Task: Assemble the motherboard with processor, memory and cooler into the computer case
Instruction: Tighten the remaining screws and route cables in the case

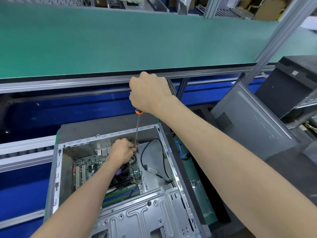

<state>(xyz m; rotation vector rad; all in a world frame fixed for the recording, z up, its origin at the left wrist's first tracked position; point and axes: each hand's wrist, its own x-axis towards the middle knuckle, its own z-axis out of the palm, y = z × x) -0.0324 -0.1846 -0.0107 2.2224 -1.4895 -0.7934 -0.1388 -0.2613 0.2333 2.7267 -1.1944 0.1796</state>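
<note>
Motherboard (85,169) lies flat in the open computer case (56,169), cooler (121,174) already on it. My left hand (122,152) pinches the lower screwdriver shaft (136,133) at the board's far edge. My right hand (149,91) grips the handle above. The shaft's long axis runs near-vertical, so I judge the left hand nearer the screw point.

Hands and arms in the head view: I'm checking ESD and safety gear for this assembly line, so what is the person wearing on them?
Nothing that shows. The left hand and right hand are bare, with no gloves. Both forearms are uncovered as far as the frame's edge, with no sleeves in view. No wrist strap, watch, ring or cable is visible on either wrist or on the visible fingers.
</note>
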